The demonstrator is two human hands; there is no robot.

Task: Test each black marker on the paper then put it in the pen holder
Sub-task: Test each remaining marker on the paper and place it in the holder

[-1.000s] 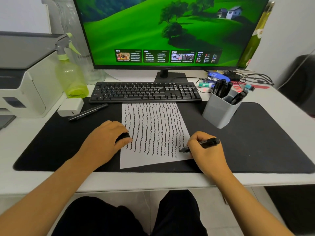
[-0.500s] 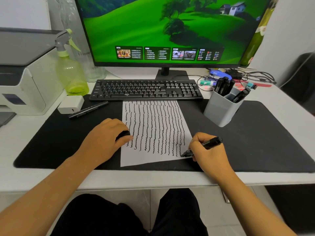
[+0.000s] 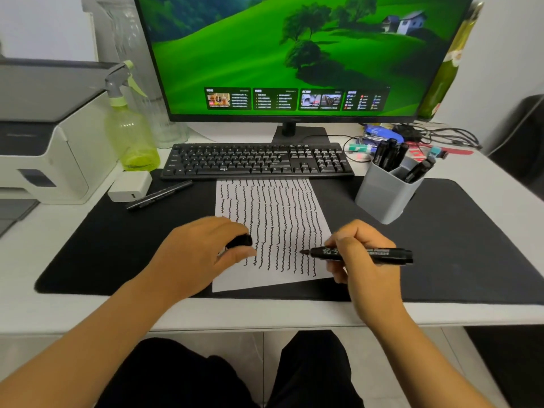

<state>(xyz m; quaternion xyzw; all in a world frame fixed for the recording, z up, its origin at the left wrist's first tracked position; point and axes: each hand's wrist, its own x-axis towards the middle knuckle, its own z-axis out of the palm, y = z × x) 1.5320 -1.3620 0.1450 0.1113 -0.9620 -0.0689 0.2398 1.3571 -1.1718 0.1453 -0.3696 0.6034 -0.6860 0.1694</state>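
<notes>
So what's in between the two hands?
In the head view, only the paper with black squiggly lines lies between the left hand and right hand; the marker tip points across it.

markers outside holder: 2 (image 3: 360, 254) (image 3: 160, 195) | pen holder: 1 (image 3: 382, 198) | paper: 1 (image 3: 270, 207)

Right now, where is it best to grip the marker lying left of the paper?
Grip the loose marker at mid-barrel, coming from above with fingers across its width. It lies flat and slanted on the black mat, with the white adapter close to its left side.
</notes>
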